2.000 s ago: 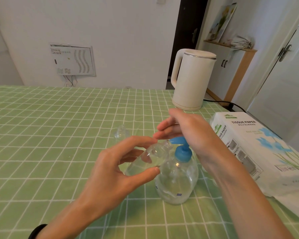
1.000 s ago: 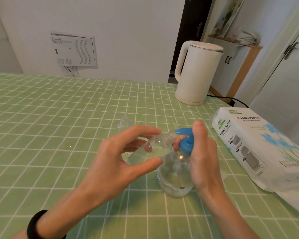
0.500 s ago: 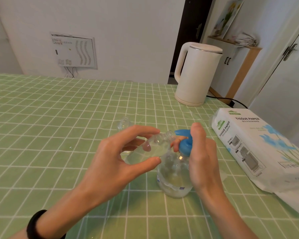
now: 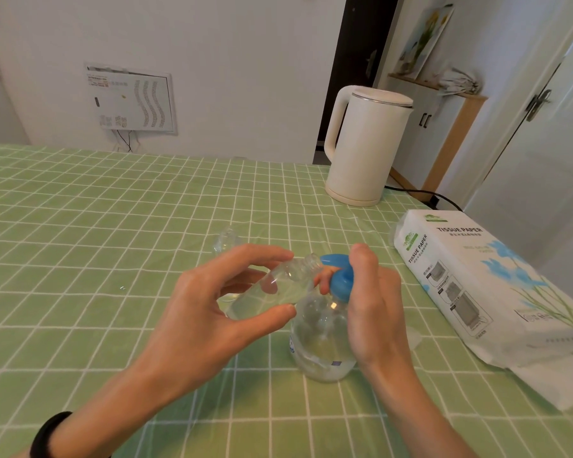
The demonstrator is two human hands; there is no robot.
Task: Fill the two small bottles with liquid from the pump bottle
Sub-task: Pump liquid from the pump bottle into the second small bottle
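The left hand (image 4: 212, 312) pinches a small clear plastic bottle (image 4: 278, 285), tilted, with its mouth at the spout of the blue pump head (image 4: 341, 279). The right hand (image 4: 371, 312) grips the clear round pump bottle (image 4: 321, 342), which stands upright on the green checked bench (image 4: 113, 226). A second small clear bottle (image 4: 225, 241) stands beyond the left hand.

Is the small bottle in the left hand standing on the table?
No, the left hand holds the small bottle tilted in the air, mouth at the blue spout.

Clear plastic pump bottle (image 4: 321, 338) — checked cloth (image 4: 113, 226)
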